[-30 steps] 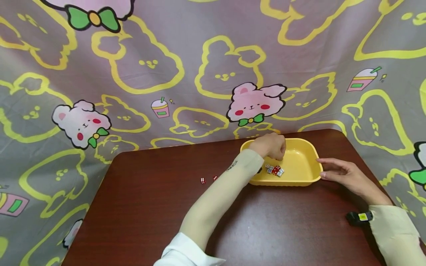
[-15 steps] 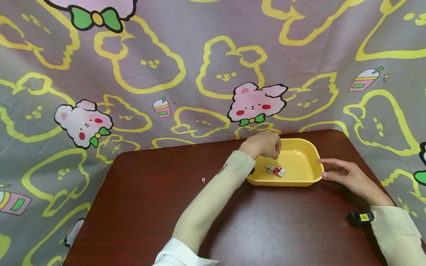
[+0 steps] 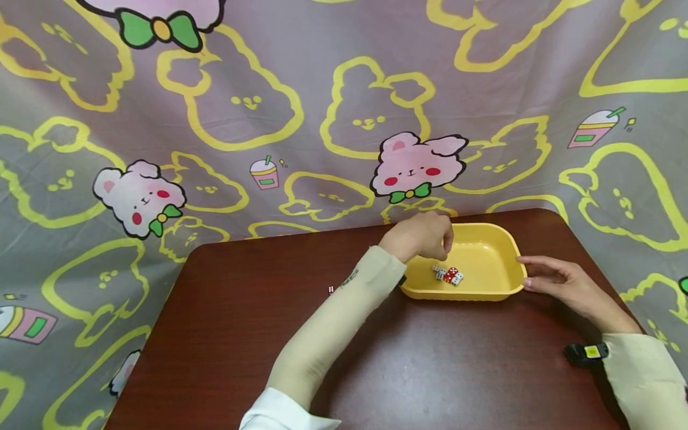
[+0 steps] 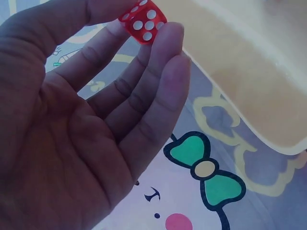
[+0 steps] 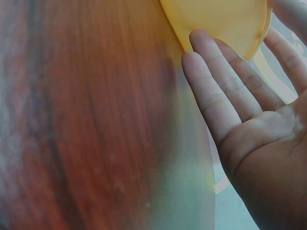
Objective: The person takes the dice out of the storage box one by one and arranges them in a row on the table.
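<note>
In the left wrist view, a red die (image 4: pixel 147 24) with white pips is pinched between the thumb and fingertips of my left hand (image 4: pixel 96 100). The head view has my left hand (image 3: pixel 421 235) over the left part of a yellow tray (image 3: pixel 486 291), hiding its back left corner. Several white and red dice (image 3: pixel 450 275) sit together on the tray's floor. At the tray's right end, my right hand (image 3: pixel 572 288) touches the outer wall with fingers extended. The right wrist view has my right hand (image 5: pixel 240 100) with nearly straight fingers against the yellow tray (image 5: pixel 225 17).
Another red die (image 3: pixel 331 290) lies on the dark brown table (image 3: pixel 258 334), left of the tray and close beside my left forearm. A patterned cloth (image 3: pixel 301 119) hangs behind the table and along its sides.
My left hand has shifted a little left over the tray. A second red die on the table is now hidden behind my left forearm. My right hand stays at the tray.
</note>
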Available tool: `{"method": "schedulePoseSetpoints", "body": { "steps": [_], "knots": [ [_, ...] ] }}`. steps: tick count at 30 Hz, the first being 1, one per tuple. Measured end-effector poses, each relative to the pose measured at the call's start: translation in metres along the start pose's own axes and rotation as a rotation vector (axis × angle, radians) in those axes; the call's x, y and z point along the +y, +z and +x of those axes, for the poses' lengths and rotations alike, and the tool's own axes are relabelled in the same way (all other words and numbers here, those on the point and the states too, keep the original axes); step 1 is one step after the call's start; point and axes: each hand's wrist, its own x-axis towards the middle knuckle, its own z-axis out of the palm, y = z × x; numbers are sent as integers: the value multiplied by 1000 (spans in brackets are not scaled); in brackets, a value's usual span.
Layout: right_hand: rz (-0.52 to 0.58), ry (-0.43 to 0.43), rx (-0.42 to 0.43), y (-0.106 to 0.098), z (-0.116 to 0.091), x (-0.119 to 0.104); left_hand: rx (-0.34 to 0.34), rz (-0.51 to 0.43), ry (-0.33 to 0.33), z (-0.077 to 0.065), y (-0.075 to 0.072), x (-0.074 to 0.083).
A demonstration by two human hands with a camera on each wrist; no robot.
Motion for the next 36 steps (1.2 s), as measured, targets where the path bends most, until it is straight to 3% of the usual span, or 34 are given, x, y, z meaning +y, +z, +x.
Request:
{"method": "schedulePoseSetpoints", "body": {
  "steps": [10,23,31,36],
  "knots": [
    [23,-6,-5,0,1,-1,-18,-21,2,-16,-2,-9],
    [34,-6,-9,1,0,0,24,-14,-21,-29,1,-26],
    [48,-14,-24,3,2,1,85,0,11,-45,4,-46],
    [41,-12,-3,1,1,0,89,-17,4,-54,5,-56]
  ]
}}
